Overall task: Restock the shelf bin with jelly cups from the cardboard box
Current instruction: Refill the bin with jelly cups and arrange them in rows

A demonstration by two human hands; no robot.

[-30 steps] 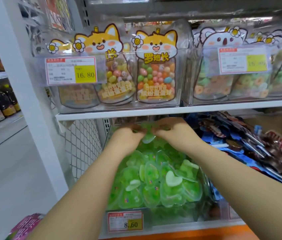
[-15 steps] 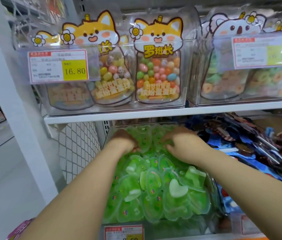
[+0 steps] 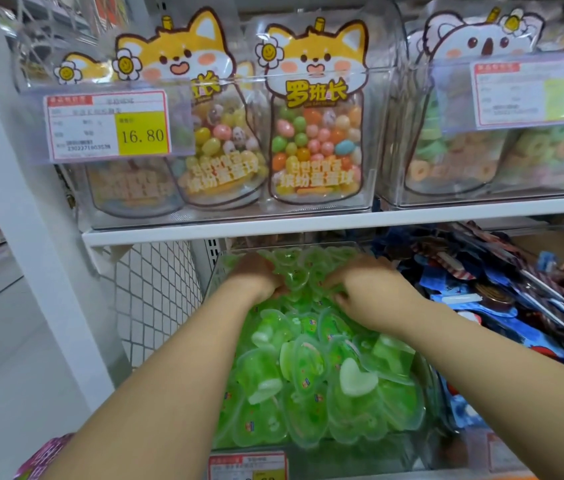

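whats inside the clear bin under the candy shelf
The bin holds green heart-shaped jelly cups, heaped high, one pale heart near the front. The left hand and right hand cover the back of the pile; lower layers are hidden too.

One head-worn wide-angle view, facing forward and slightly down, close to the shelf bin (image 3: 360, 459) at lower centre.

Place: retail shop | evidence: price tag (image 3: 109, 126) reading 16.80 on clear candy bin (image 3: 370, 140) | white shelf (image 3: 273, 226) of packaged sweets
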